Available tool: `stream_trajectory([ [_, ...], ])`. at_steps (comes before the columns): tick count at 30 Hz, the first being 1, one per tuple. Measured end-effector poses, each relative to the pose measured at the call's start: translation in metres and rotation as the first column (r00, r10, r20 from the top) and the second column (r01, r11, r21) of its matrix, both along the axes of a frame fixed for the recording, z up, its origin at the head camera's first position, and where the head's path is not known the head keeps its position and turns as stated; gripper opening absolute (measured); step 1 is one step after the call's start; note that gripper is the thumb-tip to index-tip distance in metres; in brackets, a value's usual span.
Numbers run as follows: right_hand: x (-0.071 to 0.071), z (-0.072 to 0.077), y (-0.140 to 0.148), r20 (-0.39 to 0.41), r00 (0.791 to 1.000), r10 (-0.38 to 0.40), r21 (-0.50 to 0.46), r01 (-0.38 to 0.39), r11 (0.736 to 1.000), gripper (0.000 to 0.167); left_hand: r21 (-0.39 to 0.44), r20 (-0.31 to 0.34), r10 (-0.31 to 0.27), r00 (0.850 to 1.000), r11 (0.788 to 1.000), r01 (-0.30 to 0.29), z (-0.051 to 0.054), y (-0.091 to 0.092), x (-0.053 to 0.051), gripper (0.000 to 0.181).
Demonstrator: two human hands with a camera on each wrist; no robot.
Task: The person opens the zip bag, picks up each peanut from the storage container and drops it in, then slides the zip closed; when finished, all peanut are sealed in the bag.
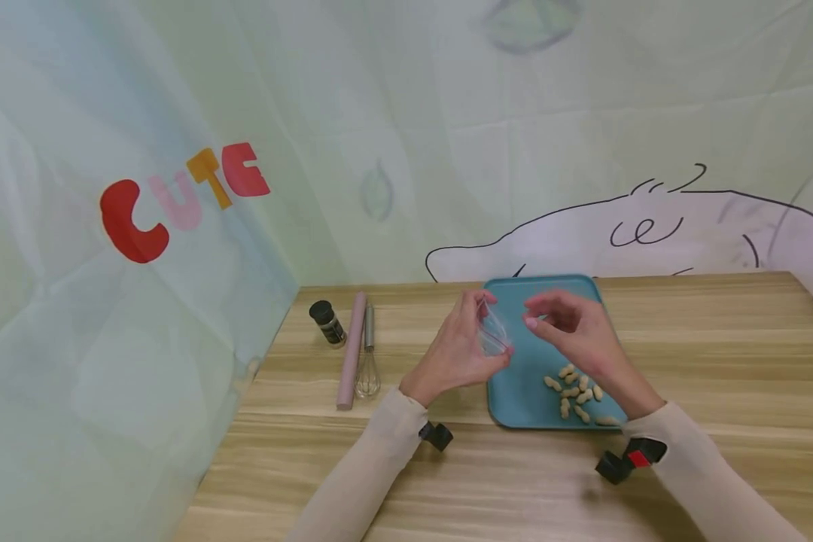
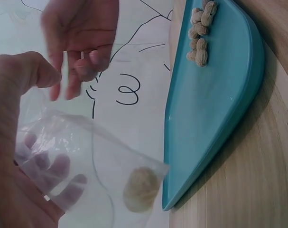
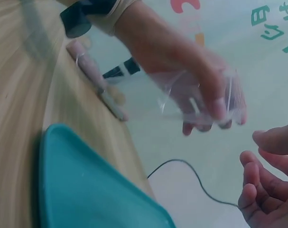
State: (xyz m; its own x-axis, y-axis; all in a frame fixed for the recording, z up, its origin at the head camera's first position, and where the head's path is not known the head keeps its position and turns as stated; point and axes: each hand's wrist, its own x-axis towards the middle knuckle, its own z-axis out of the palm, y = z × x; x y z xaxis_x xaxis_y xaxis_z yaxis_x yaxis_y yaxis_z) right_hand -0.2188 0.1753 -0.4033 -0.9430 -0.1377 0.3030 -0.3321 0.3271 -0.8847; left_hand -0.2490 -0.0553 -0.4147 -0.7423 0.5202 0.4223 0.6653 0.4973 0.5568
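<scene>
My left hand (image 1: 457,350) holds a clear plastic bag (image 1: 493,335) by its mouth above the left part of a blue tray (image 1: 525,376). In the left wrist view a peanut (image 2: 142,189) lies at the bottom corner of the bag (image 2: 110,152). My right hand (image 1: 579,331) is to the right of the bag, over the tray, its fingers bent and apart with nothing seen between them; in the right wrist view it (image 3: 272,175) does not touch the bag (image 3: 181,97). Several peanuts (image 1: 570,392) lie in the tray's near right part.
Left of the tray on the wooden table (image 1: 278,452) are a whisk (image 1: 368,369), a pink rolling rod (image 1: 351,354) and a black-capped jar (image 1: 328,324). A printed curtain (image 1: 379,113) hangs behind and at the left.
</scene>
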Motion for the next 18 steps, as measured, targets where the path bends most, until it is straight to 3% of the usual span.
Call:
stream_trajectory([
  [5,0.000,-0.013,0.013,0.053,0.999,0.009,0.125,-0.016,0.992,0.027,0.012,0.012,0.008,1.000,1.000,-0.008,0.000,0.000,0.001,0.077],
  [9,-0.001,-0.024,0.023,0.098,0.994,0.043,0.233,-0.065,0.970,0.026,0.014,-0.010,0.011,1.000,1.000,-0.011,0.001,0.000,0.001,0.079],
  [14,-0.003,-0.036,0.031,0.089,0.989,0.115,0.405,-0.142,0.903,0.015,0.006,-0.039,0.014,0.999,1.000,-0.014,0.002,0.000,0.000,0.079],
  [18,-0.003,-0.042,0.033,0.068,0.983,0.170,0.487,-0.182,0.854,0.007,0.000,-0.037,0.013,0.999,1.000,-0.013,0.002,0.000,0.000,0.080],
])
